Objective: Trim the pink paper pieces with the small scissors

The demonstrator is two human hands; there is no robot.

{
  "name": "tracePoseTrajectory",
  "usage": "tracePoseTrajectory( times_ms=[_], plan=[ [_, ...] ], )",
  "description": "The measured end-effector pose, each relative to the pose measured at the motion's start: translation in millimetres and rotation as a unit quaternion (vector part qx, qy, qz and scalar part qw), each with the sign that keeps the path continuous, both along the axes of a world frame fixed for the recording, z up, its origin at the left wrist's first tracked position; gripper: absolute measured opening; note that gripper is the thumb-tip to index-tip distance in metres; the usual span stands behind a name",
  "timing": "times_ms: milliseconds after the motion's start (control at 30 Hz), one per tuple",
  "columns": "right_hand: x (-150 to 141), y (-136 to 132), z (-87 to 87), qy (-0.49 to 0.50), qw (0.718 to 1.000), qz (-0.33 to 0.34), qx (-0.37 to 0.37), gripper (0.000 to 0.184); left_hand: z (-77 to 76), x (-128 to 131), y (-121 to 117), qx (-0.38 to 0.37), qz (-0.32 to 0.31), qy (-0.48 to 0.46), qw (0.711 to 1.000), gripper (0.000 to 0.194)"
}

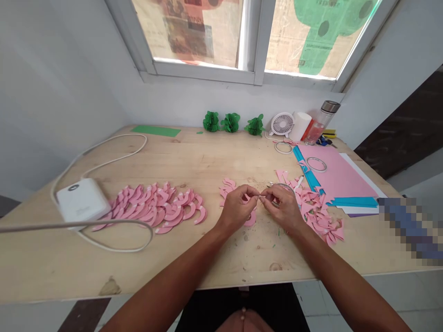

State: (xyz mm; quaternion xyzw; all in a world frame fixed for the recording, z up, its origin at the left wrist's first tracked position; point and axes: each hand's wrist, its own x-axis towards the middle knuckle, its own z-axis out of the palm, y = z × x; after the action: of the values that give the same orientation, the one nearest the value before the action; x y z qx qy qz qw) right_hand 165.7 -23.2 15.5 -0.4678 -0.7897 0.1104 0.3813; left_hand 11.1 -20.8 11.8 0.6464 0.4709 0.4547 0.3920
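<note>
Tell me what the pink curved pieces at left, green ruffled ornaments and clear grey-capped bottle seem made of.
Pink curved pieces: likely matte paper or card, given thin overlapping edges. Green ruffled ornaments: probably matte paper, showing folded layers. Clear bottle: glossy glass or plastic, being see-through; its grey cap, shiny, seems metal.

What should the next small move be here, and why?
Probably ease the left hand and right hand slightly apart: their pinched grips meet over the pale wooden table, and anything between is too small to identify. Loose curved pink paper pieces lie farther left.
</note>
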Motion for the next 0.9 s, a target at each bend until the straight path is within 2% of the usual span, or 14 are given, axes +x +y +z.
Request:
tracePoseTrajectory(
  times_ms=[233,633,767,900],
  plan=[
    [-0.8,-1.7,0.4,-0.006,1.000,-0.003,0.010,0.009,0.6,-0.2,0.2,0.038,-0.001,0.039,0.999,0.010],
    [-0.8,0.5,-2.2,0.003,1.000,0.004,0.014,0.008,0.0,0.5,-0.4,0.028,-0.003,0.042,0.999,0.014],
    [-0.7,0.3,-1.2,0.012,1.000,-0.002,0.009,0.010,0.2,1.3,-1.3,0.019,-0.008,0.015,1.000,0.018],
    [-0.6,-0.4,-0.6,0.020,1.000,0.001,0.006,0.011,-0.3,-2.7,3.6,-0.008,0.014,-0.065,0.998,0.026]
  ],
)
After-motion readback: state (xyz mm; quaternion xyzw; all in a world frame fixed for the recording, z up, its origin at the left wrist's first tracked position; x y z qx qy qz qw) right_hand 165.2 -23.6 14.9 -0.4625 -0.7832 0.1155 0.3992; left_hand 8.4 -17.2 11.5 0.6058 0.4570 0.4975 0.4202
